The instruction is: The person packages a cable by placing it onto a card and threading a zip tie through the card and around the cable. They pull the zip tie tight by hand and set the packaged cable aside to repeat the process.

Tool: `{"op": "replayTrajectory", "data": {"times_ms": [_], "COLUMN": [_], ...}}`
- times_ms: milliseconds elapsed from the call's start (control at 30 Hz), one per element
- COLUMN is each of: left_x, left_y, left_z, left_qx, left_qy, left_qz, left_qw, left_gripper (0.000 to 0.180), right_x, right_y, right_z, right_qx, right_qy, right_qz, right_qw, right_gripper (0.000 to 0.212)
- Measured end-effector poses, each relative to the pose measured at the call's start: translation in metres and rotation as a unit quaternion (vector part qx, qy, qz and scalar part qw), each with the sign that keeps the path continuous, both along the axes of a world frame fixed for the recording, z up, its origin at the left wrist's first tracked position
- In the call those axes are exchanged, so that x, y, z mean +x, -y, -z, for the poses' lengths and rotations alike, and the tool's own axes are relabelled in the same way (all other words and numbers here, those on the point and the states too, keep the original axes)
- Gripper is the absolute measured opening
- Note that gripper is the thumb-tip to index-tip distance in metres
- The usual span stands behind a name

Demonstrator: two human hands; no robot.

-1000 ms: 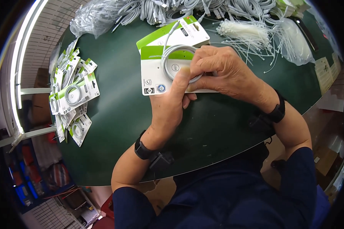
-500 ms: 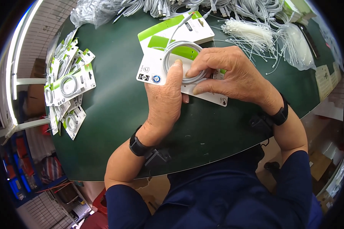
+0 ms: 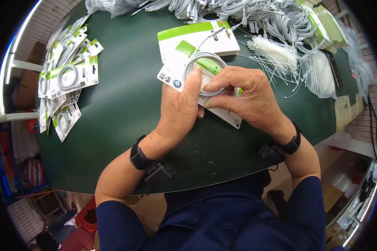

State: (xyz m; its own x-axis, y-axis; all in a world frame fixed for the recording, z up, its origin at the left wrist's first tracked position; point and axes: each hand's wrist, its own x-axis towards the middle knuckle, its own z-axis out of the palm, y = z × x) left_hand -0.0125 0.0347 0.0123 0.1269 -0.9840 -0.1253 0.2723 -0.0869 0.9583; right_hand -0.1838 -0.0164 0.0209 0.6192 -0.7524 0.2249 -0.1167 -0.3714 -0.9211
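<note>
My left hand [image 3: 178, 104] grips a white and green packaging card [image 3: 170, 76], its thumb pressing a coiled white cable [image 3: 205, 54] against the front. The cable's plug end sticks up past the top of the coil. Thumb and fingers of my right hand [image 3: 253, 92] are pinched together at the coil's lower right side, over the card. Whether they hold the cable itself or a thin tie cannot be made out. The card slants down to the right, and its middle is partly hidden by my fingers. Behind it lies a stack of similar cards [image 3: 169, 44].
A heap of carded cables [image 3: 77, 75] lies at the left of the green table [image 3: 125, 62]. Loose white cables [image 3: 264, 14] are piled along the back. White zip ties [image 3: 276, 52] and a clear plastic bag [image 3: 320, 77] lie at the right, near more card stacks [image 3: 326, 27].
The whole view has shifted slightly. The held card tilts more steeply down to the right. Both hands keep their hold, with the right fingers still at the coil's lower right.
</note>
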Motion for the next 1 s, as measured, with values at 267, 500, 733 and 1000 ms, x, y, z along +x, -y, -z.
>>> {"op": "replayTrajectory", "data": {"times_ms": [267,500,733,1000], "left_x": [-0.004,-0.003,0.014,0.022], "left_y": [0.003,0.000,0.012,0.016], "left_z": [-0.002,-0.001,-0.011,-0.006], "left_qx": [-0.020,-0.050,-0.066,-0.069], "left_qy": [0.058,0.052,0.075,0.084], "left_qz": [-0.029,-0.042,-0.096,-0.126], "left_qw": [0.998,0.997,0.990,0.986], "left_gripper": [0.029,0.030,0.032,0.033], "right_x": [-0.003,-0.006,-0.048,-0.067], "right_y": [0.005,0.007,0.052,0.087], "right_z": [0.001,0.001,-0.018,0.024], "right_qx": [-0.060,-0.229,-0.241,-0.243], "right_qy": [-0.008,0.012,-0.066,-0.245], "right_qz": [-0.016,-0.020,0.160,0.133], "right_qw": [0.998,0.973,0.955,0.929], "right_gripper": [0.028,0.028,0.016,0.016]}}
